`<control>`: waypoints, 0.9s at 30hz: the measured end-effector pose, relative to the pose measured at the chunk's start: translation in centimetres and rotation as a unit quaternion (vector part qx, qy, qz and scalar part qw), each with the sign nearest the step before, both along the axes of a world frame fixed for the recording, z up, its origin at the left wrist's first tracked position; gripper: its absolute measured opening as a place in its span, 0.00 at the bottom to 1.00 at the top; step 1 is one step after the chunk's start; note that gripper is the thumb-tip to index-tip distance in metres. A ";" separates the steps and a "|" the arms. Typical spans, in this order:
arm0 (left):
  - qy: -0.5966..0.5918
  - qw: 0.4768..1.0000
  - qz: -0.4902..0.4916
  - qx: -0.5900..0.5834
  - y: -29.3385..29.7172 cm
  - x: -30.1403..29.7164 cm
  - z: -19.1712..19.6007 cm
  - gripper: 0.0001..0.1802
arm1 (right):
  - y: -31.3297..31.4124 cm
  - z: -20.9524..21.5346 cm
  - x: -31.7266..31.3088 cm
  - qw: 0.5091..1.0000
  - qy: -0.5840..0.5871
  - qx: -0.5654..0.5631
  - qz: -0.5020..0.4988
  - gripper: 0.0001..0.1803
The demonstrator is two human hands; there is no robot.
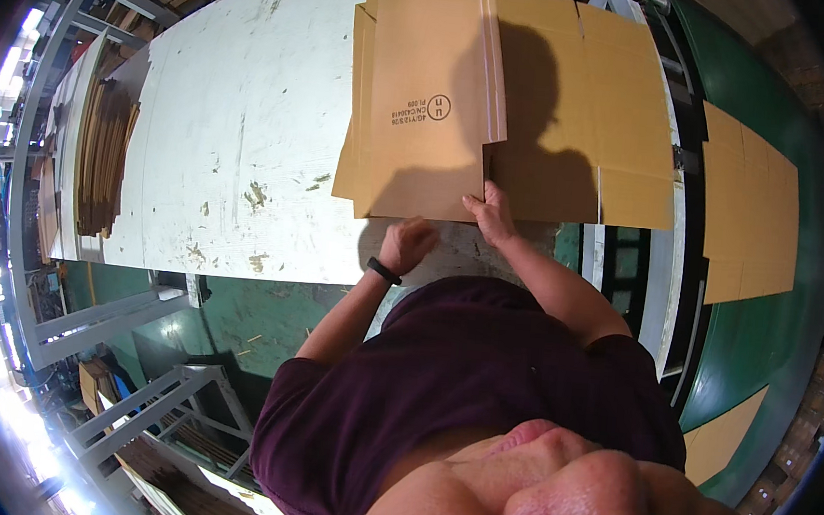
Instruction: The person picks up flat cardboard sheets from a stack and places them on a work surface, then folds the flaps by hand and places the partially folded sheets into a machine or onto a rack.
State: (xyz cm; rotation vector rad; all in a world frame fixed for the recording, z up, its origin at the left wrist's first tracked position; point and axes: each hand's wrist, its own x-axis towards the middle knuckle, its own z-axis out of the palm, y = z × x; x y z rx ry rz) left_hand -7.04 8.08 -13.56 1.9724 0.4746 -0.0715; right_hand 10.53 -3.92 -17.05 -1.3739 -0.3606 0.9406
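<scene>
Fingers of the right hand (489, 213) are pressed down on the near edge of the flat brown corrugated cardboard sheets (425, 94), thumb and fingertips closing on that edge right at the notch where one flap ends, so this hand is clamped on the cardboard. Over on the other side, the left hand (407, 244) is curled into a loose fist, fingers tucked together, holding nothing that shows; it sits just short of the sheets' near edge, resting on or just above the worn white tabletop (238, 128), and whether it actually touches the card cannot be told. A black band (384, 271) wraps the left wrist. The cardboard lies flat across the far part of the white surface, several unfolded box blanks stacked with a pale strip (495, 70) running along one of them, and the person's shadow falls dark over the middle of the stack. Scuffs and brownish stains mark the tabletop near its front edge. Off to the far left, a bundle of brown cardboard pieces (101, 156) stands on edge beside a grey metal frame (48, 326). To the right, more flat brown cardboard sheets (750, 207) lie on a green conveyor belt (806, 289), well apart from both hands. A dark maroon shirt (460, 387) fills the lower foreground.
</scene>
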 end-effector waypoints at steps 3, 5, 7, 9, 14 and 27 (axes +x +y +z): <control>-0.217 0.965 -0.024 0.144 0.6 5.3 0.7 0.17 | -0.5 -0.6 1.4 0.980 -0.062 -0.181 0.055 0.13; -0.269 0.930 -0.059 0.242 -0.2 9.6 -2.8 0.20 | -1.2 -1.7 4.0 0.893 -0.225 -0.339 0.192 0.12; -0.164 0.931 -0.063 0.321 -1.9 11.3 -4.5 0.21 | -2.9 -4.1 4.8 0.874 -0.343 -0.314 0.139 0.08; -0.101 0.927 -0.070 0.354 -2.8 12.5 -4.6 0.24 | -5.4 -5.2 5.8 0.948 -0.126 -0.285 0.063 0.08; -0.016 0.872 -0.087 0.481 -4.4 13.2 -6.0 0.33 | -19.3 -6.5 17.3 0.727 -0.444 -0.379 -0.362 0.22; -0.052 0.876 -0.042 0.478 -4.2 11.8 -4.6 0.22 | -33.2 -3.2 31.3 0.830 0.077 -0.132 -0.537 0.16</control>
